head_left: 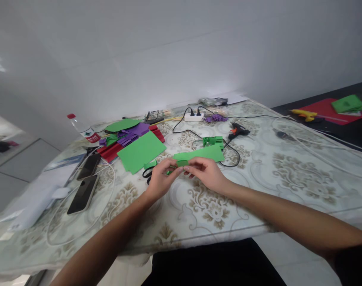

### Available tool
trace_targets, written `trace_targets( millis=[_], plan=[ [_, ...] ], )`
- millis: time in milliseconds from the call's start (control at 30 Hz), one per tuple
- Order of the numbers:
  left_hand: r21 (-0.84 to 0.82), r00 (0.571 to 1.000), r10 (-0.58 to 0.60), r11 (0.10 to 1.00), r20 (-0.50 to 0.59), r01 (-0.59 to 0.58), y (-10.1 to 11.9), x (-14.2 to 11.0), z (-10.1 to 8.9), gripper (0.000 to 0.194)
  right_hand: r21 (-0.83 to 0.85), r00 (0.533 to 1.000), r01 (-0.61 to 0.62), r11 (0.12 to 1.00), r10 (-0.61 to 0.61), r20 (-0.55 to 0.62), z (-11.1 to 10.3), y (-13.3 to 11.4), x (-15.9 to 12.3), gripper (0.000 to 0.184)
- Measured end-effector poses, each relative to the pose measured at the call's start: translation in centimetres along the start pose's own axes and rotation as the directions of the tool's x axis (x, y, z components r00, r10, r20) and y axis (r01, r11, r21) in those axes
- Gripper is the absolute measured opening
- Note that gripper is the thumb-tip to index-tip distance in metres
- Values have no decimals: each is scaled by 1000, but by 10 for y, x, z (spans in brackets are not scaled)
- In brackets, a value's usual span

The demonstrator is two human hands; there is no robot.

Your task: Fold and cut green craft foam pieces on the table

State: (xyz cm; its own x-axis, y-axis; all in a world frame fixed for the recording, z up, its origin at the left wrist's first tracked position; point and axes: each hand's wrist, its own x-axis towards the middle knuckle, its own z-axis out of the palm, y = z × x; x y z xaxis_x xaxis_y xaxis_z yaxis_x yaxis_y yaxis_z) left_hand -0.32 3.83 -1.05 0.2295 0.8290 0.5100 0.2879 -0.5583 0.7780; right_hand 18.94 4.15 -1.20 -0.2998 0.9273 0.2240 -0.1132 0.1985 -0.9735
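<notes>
Held low over the worktop point(258, 178), near its front edge, between both hands: small green piece point(182, 163). Pinched narrow between thumb and fingertips of left grip point(164, 175) and right grip point(208, 174), with thumb tips almost meeting. Partly hidden by fingers; cannot tell whether loose or joined to green strip point(210, 153) just behind.

Could crease or tear if squeezed hard or tugged unevenly from the two sides. Could slip out if pinched only at the very edge.

Just beside left grip: scissors point(148, 172), black handles showing, blades hidden. Could be knocked by a leftward turn of the wrist. Past these: green sheet point(143, 151), next to red strips point(109, 152), with purple pieces point(139, 129) farther back.

Behind green strip: fringed piece point(213, 141). Beyond, to the right: black glue gun point(239, 131). Cannot tell whether hot; if so, could burn fingers when brushed on a reach. At right end of green strip: black cord point(239, 159), looped. Could drag nearby items if hooked by right grip. Farther back: power strip point(194, 116).

Outermost, to the left: phones point(83, 194), bottle point(84, 130). To the right: yellow glue gun point(306, 114).
</notes>
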Motion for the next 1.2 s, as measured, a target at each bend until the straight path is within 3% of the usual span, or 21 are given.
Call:
trace_targets(
  millis=[167,400,667,867,1100,1200],
  plan=[
    [-17,996,-88,996,-34,88,-2,0,1,23,-108,999,31,994,-34,-30,-2,3,0,30],
    [-168,985,-174,971,-22,168,2,-1,4,25,-15,999,42,999,-42,-34,-1,3,1,32],
    [-174,978,-206,963,2,203,-1,-2,3,24,87,999,8,996,-5,-33,0,0,0,34],
    [-163,979,-194,966,59,201,-1,-3,2,23,120,998,-10,993,17,-54,-2,3,4,36],
    [-156,985,-175,972,3,174,-1,0,-2,24,28,1000,-14,1000,15,-24,-2,3,1,26],
    [-119,992,-122,985,38,126,-3,0,-2,22,41,999,-18,999,19,-31,-1,1,-1,34]
  ],
)
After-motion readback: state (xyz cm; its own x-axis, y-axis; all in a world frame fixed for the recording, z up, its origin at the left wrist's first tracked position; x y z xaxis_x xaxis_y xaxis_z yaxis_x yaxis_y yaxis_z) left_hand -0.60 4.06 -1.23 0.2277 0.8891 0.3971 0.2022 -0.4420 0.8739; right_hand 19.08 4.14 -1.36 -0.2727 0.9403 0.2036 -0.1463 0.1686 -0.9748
